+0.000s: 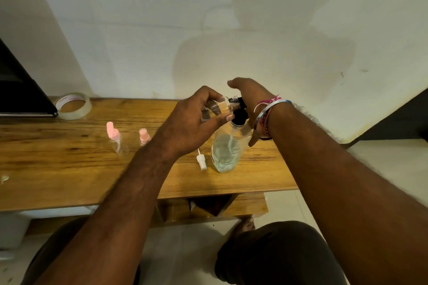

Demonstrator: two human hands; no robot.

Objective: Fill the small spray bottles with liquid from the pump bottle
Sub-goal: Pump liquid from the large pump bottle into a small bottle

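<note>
A clear pump bottle (225, 150) with pale liquid and a black pump head (239, 114) stands on the wooden table (69, 169). My right hand (249, 95) rests on top of the pump head, fingers curled over it. My left hand (192, 122) holds a small clear spray bottle (222, 106) tilted sideways, its open threaded neck touching the pump's nozzle. A white spray cap (201, 162) with its tube lies on the table just left of the pump bottle. Two more small bottles with pink caps, one (115, 139) and another (144, 136), stand further left.
A roll of clear tape (73, 105) lies at the back left beside a black flat object (23, 90). The wall rises right behind the table. The table's front edge is close to my knees, and a lower shelf (208, 208) shows beneath it.
</note>
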